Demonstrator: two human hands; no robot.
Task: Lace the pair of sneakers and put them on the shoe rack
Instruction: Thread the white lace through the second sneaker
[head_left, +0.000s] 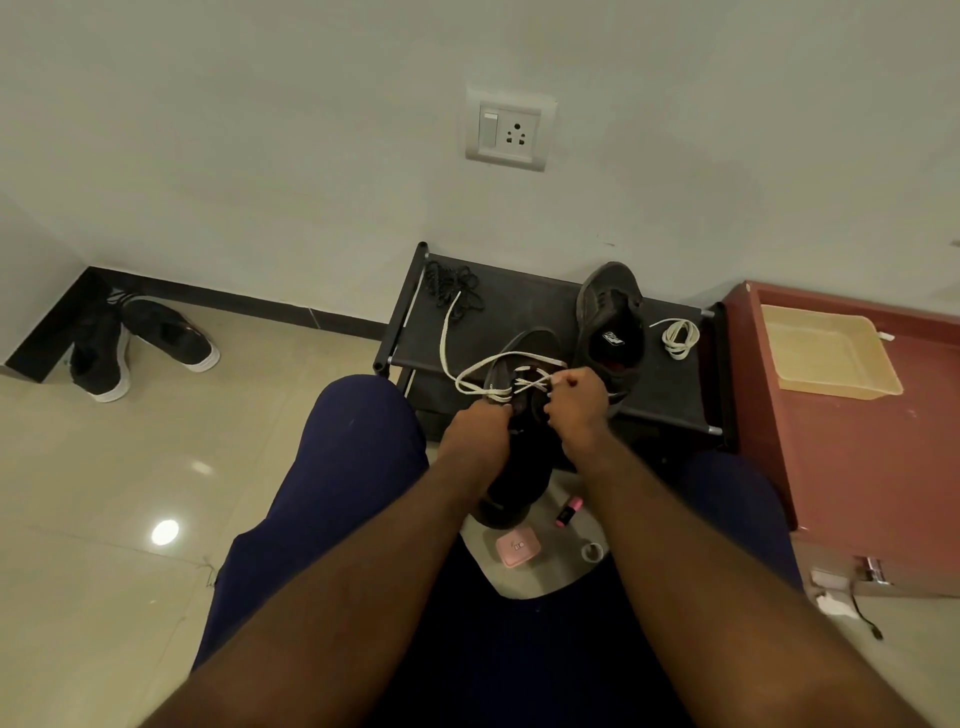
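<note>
Head view: the left hand curls round the sneaker at its eyelets. The right hand, just beside it, pinches the white lace, which loops out ahead of both hands. Beyond the right hand the second sneaker lies on the rack, with a coiled lace further right.
</note>
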